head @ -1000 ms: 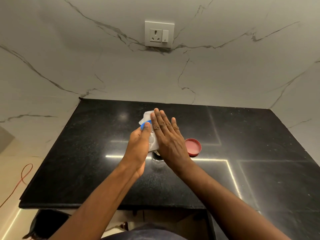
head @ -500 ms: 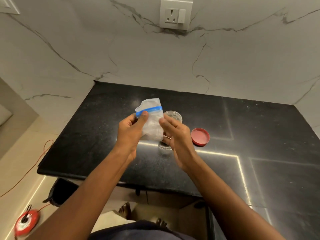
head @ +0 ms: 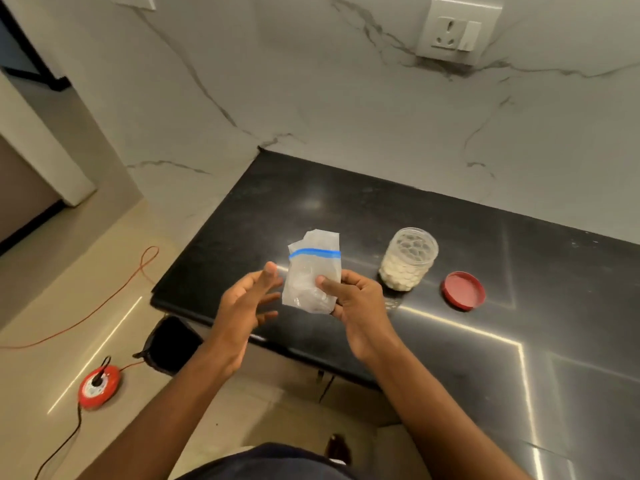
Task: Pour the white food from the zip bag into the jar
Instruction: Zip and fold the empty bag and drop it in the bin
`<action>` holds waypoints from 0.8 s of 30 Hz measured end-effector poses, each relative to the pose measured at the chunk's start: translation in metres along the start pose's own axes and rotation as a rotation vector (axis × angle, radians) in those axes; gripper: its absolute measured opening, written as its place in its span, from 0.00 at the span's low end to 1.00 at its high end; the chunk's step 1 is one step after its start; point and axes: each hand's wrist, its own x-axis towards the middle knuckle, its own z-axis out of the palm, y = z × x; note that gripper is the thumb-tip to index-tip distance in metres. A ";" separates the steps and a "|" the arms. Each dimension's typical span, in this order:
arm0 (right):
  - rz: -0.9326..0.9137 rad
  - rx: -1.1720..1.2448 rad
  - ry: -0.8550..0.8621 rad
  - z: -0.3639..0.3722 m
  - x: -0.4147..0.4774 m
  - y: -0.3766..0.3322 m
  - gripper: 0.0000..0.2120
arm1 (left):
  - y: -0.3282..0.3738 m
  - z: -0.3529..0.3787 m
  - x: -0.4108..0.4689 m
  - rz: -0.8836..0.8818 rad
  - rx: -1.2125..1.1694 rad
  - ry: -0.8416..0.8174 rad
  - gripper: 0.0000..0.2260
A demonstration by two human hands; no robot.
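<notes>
Since the earlier frames the left hand (head: pixel 247 308) has come off the zip bag (head: pixel 311 273); a moment before, its thumb and fingers pinched the bag at the blue strip. It now hangs just beside the bag, fingers spread and relaxed, grasping nothing. The right hand (head: pixel 356 303), previously flat against the bag and then only touching its edge, now carries the bag alone, with the thumb pressed on the front face and the fingers behind.

The bag has moved off the jar (head: pixel 408 259). Earlier it was held directly over the jar's mouth; now it is upright, blue strip uppermost, near the counter's (head: pixel 346 209) front left corner and apart from the jar. The bag looks clear and slack, with no white food visible inside, though fine residue cannot be ruled out at this sharpness.

The jar stands on the counter, open, with white round pieces filling its lower part. The red lid (head: pixel 463 291) lies flat on the counter to the right of the jar, not touching it.

Judgement: the pour appears complete. The contents sit in the jar and the bag is being taken away. What seems left is disposal of the bag and, possibly, fitting the lid. No spill is clearly visible, though a few pale specks lie by the jar's base.
</notes>
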 end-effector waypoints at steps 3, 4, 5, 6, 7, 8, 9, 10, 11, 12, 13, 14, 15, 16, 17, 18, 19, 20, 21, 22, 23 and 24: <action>0.038 -0.019 -0.049 0.049 0.000 0.029 0.11 | -0.013 -0.043 -0.006 -0.034 -0.029 -0.020 0.32; 0.056 -0.023 -0.068 0.070 -0.001 0.040 0.12 | -0.016 -0.062 -0.007 -0.042 -0.051 0.005 0.32; 0.075 -0.025 -0.081 0.091 -0.001 0.050 0.12 | -0.019 -0.083 -0.008 -0.050 -0.063 0.037 0.31; 0.093 -0.029 -0.089 0.112 -0.003 0.060 0.13 | -0.022 -0.106 -0.009 -0.060 -0.063 0.073 0.29; 0.108 -0.033 -0.092 0.133 -0.004 0.070 0.13 | -0.025 -0.131 -0.011 -0.066 -0.047 0.107 0.27; 0.114 -0.037 -0.095 0.150 -0.005 0.077 0.13 | -0.029 -0.152 -0.013 -0.067 -0.026 0.140 0.24; 0.120 -0.047 -0.103 0.173 -0.006 0.087 0.13 | -0.035 -0.178 -0.014 -0.077 -0.020 0.172 0.22; 0.127 -0.053 -0.109 0.194 -0.006 0.095 0.12 | -0.043 -0.204 -0.016 -0.095 -0.033 0.203 0.19; 0.137 -0.060 -0.115 0.216 -0.007 0.104 0.11 | -0.050 -0.229 -0.018 -0.127 -0.061 0.233 0.17; 0.150 -0.067 -0.118 0.236 -0.008 0.112 0.10 | -0.057 -0.253 -0.020 -0.156 -0.090 0.262 0.14; 0.160 -0.079 -0.119 0.253 -0.009 0.119 0.10 | -0.063 -0.271 -0.022 -0.181 -0.115 0.288 0.11; 0.174 -0.104 -0.124 0.273 -0.009 0.128 0.10 | -0.069 -0.294 -0.022 -0.202 -0.132 0.317 0.09; 0.187 -0.129 -0.126 0.291 -0.008 0.138 0.10 | -0.074 -0.314 -0.021 -0.220 -0.141 0.340 0.08; 0.197 -0.152 -0.127 0.308 -0.005 0.147 0.10 | -0.079 -0.333 -0.018 -0.236 -0.142 0.359 0.07; 0.208 -0.163 -0.125 0.324 -0.002 0.157 0.10 | -0.084 -0.349 -0.015 -0.250 -0.141 0.371 0.07; 0.216 -0.176 -0.120 0.337 0.002 0.165 0.10 | -0.090 -0.362 -0.011 -0.261 -0.131 0.379 0.07; 0.232 -0.193 -0.110 0.351 0.008 0.178 0.10 | -0.097 -0.377 -0.005 -0.276 -0.116 0.392 0.06; 0.249 -0.215 -0.094 0.363 0.015 0.190 0.09 | -0.106 -0.390 0.001 -0.287 -0.088 0.404 0.05; 0.268 -0.239 -0.073 0.374 0.025 0.205 0.08 | -0.114 -0.402 0.009 -0.295 -0.059 0.413 0.05; 0.295 -0.266 -0.049 0.382 0.037 0.221 0.08 | -0.124 -0.412 0.018 -0.304 -0.029 0.419 0.04; 0.326 -0.287 -0.025 0.387 0.050 0.237 0.07 | -0.133 -0.419 0.027 -0.315 0.000 0.422 0.05; 0.361 -0.310 -0.004 0.391 0.068 0.257 0.07 | -0.146 -0.426 0.040 -0.326 0.039 0.423 0.05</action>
